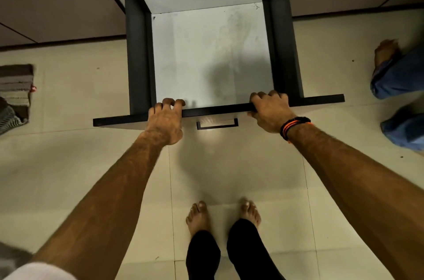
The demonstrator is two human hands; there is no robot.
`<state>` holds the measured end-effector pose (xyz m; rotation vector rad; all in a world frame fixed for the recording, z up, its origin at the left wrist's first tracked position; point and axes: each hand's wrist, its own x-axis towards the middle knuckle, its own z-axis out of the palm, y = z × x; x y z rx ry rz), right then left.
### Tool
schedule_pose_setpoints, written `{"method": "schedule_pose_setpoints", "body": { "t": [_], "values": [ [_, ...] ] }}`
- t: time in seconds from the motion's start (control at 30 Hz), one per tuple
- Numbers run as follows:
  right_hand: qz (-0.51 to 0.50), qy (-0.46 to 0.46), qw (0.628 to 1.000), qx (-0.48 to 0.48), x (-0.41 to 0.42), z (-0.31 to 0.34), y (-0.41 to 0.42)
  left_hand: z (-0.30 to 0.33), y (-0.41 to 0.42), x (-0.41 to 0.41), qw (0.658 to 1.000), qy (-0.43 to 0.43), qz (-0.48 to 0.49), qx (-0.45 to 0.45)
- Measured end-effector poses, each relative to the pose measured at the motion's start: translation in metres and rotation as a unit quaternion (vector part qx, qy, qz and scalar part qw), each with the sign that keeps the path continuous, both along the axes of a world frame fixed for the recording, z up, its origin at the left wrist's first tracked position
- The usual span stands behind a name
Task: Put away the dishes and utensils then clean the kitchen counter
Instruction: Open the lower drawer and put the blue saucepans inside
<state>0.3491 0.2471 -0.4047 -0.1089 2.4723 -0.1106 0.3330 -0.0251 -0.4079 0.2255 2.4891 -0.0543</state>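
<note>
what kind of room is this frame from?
Likely a home kitchen, seen at floor level: a pulled-out base-cabinet drawer gripped by the left hand and right hand, flat cabinet fronts alongside, pale tiled floor.

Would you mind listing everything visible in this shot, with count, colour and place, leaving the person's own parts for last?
Drawer: one, pulled out, dark sides, pale bare bottom, centre.
Drawer front: one, dark top edge, gripped by both hands.
Handle: one, dark, on the drawer front between the hands.
Cabinet fronts: brownish panels either side of the drawer.
Floor: pale tiles.
Mat: one, striped grey and brown, left edge.
Another person's foot: one, beside blue trouser legs, right edge.
Left hand: fingers curled over the drawer front.
Right hand: same grip; orange and black bands at the wrist.
Own feet: two, bare, below black trousers.
</note>
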Motion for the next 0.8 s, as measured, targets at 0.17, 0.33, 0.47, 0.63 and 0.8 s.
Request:
{"method": "schedule_pose_setpoints", "body": {
  "t": [0.17, 0.33, 0.47, 0.63, 0.8],
  "values": [
    [-0.012, 0.012, 1.0, -0.001, -0.001, 0.0, -0.002, -0.001, -0.001, -0.001, 1.0, 0.006, 0.001, 0.008],
    [-0.013, 0.028, 1.0, 0.003, 0.001, 0.001, -0.003, -0.001, -0.003, -0.001, 1.0, 0.016, -0.013, 0.009],
    [-0.007, 0.023, 1.0, 0.008, -0.002, 0.003, -0.002, 0.0, -0.004, -0.004, 1.0, 0.004, -0.024, 0.007],
    [-0.011, 0.003, 1.0, 0.025, -0.009, 0.037, 0.0, 0.034, -0.003, -0.019, 0.995, -0.073, 0.037, 0.061],
    [-0.085, 0.025, 0.995, -0.04, -0.026, 0.127, 0.003, 0.129, 0.012, -0.035, 0.986, -0.035, 0.092, 0.138]
  ]
}}
